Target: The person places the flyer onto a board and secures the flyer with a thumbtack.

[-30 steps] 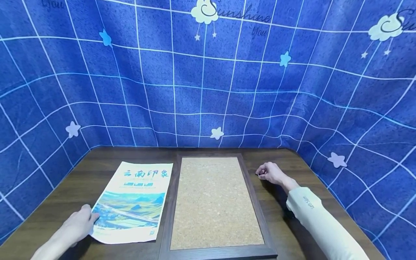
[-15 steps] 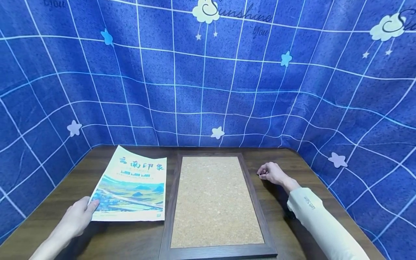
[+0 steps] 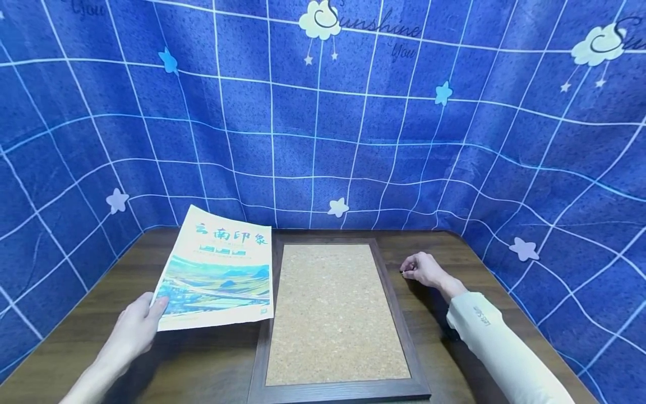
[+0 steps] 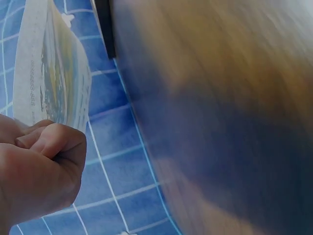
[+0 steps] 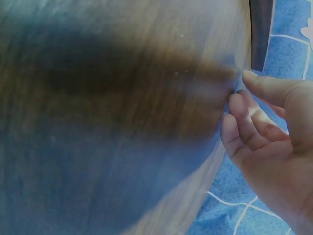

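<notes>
1 poster (image 3: 217, 275) in left hand (image 3: 132, 328)

A: On the worktop (image 3: 202, 367)?
B: 1 corkboard (image 3: 335, 314), reaching near the back edge; a curtain (image 3: 292, 154) behind.
A: Left of it?
B: 1 poster (image 3: 219, 275), above the worktop, in the left hand (image 3: 133, 325).
A: Right?
B: The right hand (image 3: 424, 269), between corkboard and right edge.

The poster (image 3: 222, 280) is thin, smooth printed paper, supple enough to bow slightly. The panel (image 3: 333, 314) looks like cork: matt, grainy and speckled all over. Around it, the frame (image 3: 348, 389) looks like dark wood, with visible grain and a dull finish. The bench (image 3: 202, 370) has a brown wood-grain surface, smooth, with a soft sheen. Behind hangs a rippled cloth curtain (image 3: 348, 157); the sleeve (image 3: 510, 348) is soft-looking, matt cloth.
</notes>
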A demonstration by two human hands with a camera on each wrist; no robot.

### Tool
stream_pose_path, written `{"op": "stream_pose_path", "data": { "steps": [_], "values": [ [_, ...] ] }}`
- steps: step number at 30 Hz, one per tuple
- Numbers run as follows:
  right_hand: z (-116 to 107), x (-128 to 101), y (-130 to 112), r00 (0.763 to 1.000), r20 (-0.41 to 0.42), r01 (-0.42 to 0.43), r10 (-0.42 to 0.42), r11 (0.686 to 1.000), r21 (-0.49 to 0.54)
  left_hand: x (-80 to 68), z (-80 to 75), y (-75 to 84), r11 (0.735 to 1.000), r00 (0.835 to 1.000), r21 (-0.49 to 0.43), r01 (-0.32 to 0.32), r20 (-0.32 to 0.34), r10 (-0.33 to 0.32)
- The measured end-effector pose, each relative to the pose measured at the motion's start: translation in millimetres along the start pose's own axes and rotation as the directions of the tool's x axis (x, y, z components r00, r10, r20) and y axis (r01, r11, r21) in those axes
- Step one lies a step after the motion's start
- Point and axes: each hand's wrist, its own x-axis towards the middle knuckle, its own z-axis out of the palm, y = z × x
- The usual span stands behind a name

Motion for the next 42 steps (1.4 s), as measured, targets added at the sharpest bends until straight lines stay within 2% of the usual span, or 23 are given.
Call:
{"op": "stream_pose_path", "data": {
  "steps": [7,14,17,23,33,42],
  "values": [
    [1,-1,1,1.0,0.004,-0.026,0.026,0.999,0.039,-0.8,21.5,31.7,0.997,0.998,-0.069,0.021,0.055,-0.017],
    [1,-2,1,0.999,0.004,-0.033,0.033,0.998,0.047,0.0,49.4,59.3,0.997,0.998,-0.019,-0.069,0.01,0.069],
    [1,-3,0,0.999,0.006,-0.033,0.033,0.998,0.051,-0.8,62.3,70.3,0.994,0.995,-0.037,-0.099,0.012,0.1],
    [1,-3,0,1.0,0.001,-0.026,0.026,0.999,0.045,-3.3,84.7,91.5,0.988,0.993,-0.104,-0.11,0.033,0.114],
    [2,-1,-2,1.0,-0.002,-0.022,0.022,0.999,0.029,-5.4,107.8,110.8,0.983,0.991,-0.143,-0.117,0.04,0.124],
    [3,0,-3,1.0,-0.001,-0.031,0.031,0.999,0.016,-7.4,125.8,121.4,0.979,0.989,-0.161,-0.124,0.056,0.135]
  ]
}}
